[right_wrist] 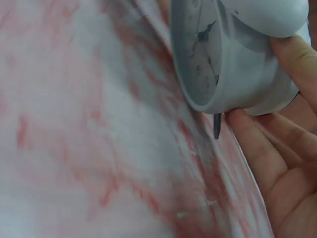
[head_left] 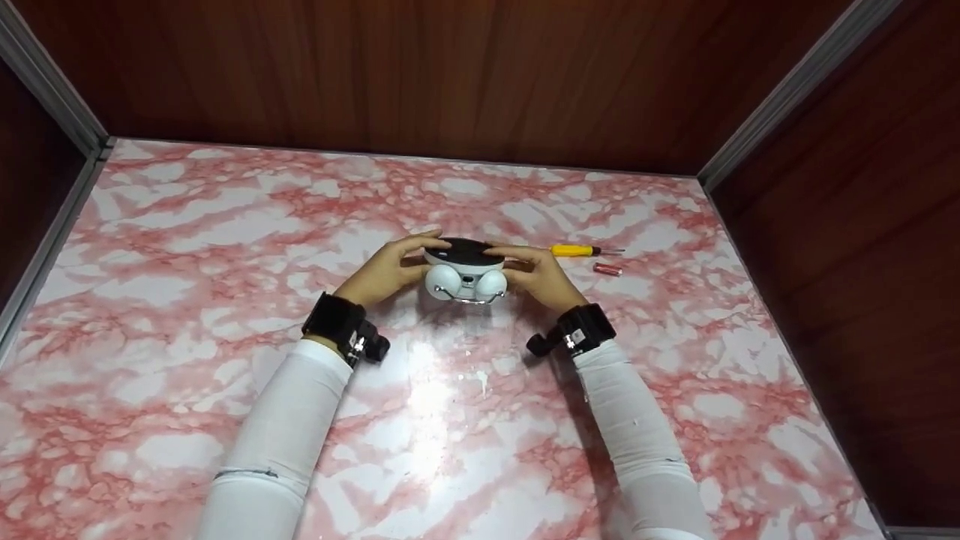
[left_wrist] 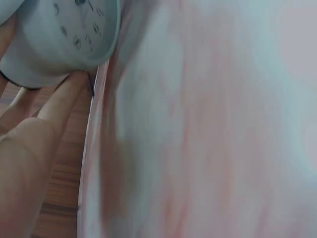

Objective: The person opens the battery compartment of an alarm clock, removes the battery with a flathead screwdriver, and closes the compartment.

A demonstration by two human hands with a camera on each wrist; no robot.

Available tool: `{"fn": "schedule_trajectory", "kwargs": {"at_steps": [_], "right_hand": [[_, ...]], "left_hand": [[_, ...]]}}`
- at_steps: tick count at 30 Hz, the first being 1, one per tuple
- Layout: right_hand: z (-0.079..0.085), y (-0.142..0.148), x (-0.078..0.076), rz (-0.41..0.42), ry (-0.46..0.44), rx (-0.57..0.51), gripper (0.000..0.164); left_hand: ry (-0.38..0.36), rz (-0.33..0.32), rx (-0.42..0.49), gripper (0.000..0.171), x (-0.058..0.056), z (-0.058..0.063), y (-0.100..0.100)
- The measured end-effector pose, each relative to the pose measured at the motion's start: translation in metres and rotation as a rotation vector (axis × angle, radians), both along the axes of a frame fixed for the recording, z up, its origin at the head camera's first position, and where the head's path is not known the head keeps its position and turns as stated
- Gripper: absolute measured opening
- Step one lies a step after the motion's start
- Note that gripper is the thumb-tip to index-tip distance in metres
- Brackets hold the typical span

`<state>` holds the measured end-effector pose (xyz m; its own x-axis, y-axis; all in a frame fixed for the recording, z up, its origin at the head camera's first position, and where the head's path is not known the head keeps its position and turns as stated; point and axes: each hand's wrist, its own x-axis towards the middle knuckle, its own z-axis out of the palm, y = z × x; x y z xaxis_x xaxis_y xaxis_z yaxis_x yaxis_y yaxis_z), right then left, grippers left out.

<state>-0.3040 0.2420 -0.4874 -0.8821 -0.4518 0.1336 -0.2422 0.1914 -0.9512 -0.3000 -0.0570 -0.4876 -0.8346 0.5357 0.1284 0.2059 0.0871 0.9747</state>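
Observation:
A white twin-bell alarm clock (head_left: 465,268) is held between both hands over the table, its dark back turned upward and its two bells and wire handle toward the wearer. My left hand (head_left: 386,270) grips the clock's left side, fingers on the back's edge and thumb lower down. On the opposite side my right hand (head_left: 544,279) grips it likewise. In the left wrist view, the numbered dial (left_wrist: 86,29) faces down toward the tabletop. A short dark leg (right_wrist: 217,126) sticks out of the rim beside the right fingers (right_wrist: 257,144) in the right wrist view.
A yellow-handled screwdriver (head_left: 576,250) lies just right of the right hand, its shaft pointing right. Below its tip is a red battery (head_left: 607,269). The red-and-white marbled table (head_left: 187,420) is bounded by dark wood panels (head_left: 412,75) at the back and sides.

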Motion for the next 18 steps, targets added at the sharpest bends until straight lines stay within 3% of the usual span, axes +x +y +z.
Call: {"fn": "schedule_trajectory", "kwargs": {"at_steps": [3,8,13,18], "right_hand": [[-0.004,0.002,0.0,-0.013,-0.058,-0.09,0.042],[-0.01,0.003,0.003,0.038,-0.17,-0.251,0.055],[-0.014,-0.001,0.004,0.045,-0.105,-0.226,0.071],[-0.018,-0.006,0.003,-0.015,-0.006,-0.206,0.069]], "left_hand": [[-0.025,0.018,0.065,0.04,0.0,-0.003,0.003],[-0.122,0.067,0.115,0.038,0.001,-0.004,0.005],[-0.221,0.115,0.15,0.038,0.002,-0.002,0.005],[-0.23,0.153,0.194,0.044,0.002,-0.001,0.007]]}}
